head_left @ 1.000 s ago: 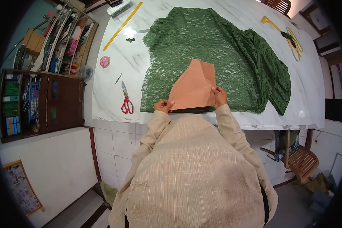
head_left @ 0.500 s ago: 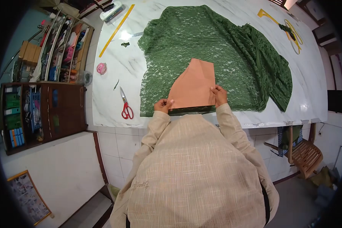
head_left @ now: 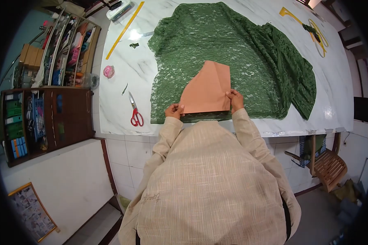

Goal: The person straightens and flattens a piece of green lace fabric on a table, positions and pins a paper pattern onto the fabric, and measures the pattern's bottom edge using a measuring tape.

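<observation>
Green lace fabric (head_left: 192, 49) is spread over the white table. On its front part lies an orange-brown paper pattern piece (head_left: 206, 92) with a curved left edge. My left hand (head_left: 174, 110) pinches the pattern's lower left corner, close to the fabric's front edge. At the pattern's right edge, a little above its lower right corner, my right hand (head_left: 235, 100) grips the paper between thumb and fingers. Red-handled scissors (head_left: 135, 112) rest on the table left of the fabric, blades pointing away from me.
A yellow ruler (head_left: 124, 30), a pink object (head_left: 108, 72) and green scraps (head_left: 133, 45) lie on the table's left side. At its back right are a yellow L-shaped ruler (head_left: 290, 15) and a yellow tape (head_left: 322, 38). A wooden chair (head_left: 330, 167) stands right of the table.
The pattern has shifted slightly away from me on the lace, with both hands holding it. More lace shows between its lower edge and the fabric's front edge. The view has also shifted slightly.
</observation>
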A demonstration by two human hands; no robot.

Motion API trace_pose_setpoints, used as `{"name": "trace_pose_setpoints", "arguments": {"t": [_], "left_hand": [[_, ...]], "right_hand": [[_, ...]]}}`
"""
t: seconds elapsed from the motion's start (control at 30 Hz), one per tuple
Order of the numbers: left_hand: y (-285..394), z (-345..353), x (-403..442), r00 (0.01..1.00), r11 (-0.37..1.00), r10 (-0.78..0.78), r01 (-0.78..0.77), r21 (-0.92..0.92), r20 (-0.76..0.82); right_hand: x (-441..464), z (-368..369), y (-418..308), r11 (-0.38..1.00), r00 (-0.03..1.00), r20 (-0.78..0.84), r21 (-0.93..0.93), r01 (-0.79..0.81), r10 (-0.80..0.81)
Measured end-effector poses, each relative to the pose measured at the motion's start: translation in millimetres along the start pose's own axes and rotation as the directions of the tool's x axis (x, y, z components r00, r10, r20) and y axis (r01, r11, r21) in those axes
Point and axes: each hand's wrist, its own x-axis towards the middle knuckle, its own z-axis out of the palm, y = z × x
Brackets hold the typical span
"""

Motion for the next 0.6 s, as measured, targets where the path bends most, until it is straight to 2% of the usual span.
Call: {"name": "trace_pose_setpoints", "arguments": {"t": [0.27,0.33,0.4,0.6], "left_hand": [[2,4,-4,0.999,0.998,0.04,-0.04,-0.048,-0.008],[-2,2,0,0.979,0.957,0.199,-0.204,0.208,0.044],[-7,-1,5,0.933,0.824,0.335,-0.358,0.44,0.132],[-39,-13,23,0.928,0.885,0.337,-0.37,0.283,0.16]], "right_hand": [[-1,-5,3,1.0,1.0,-0.003,0.0,-0.001,0.001],[-3,-2,6,1.0,1.0,-0.002,-0.001,0.002,-0.002],[-3,0,7,1.0,1.0,0.001,-0.001,0.005,-0.005],[-6,1,10,1.0,1.0,0.01,-0.001,0.018,-0.018]]}}
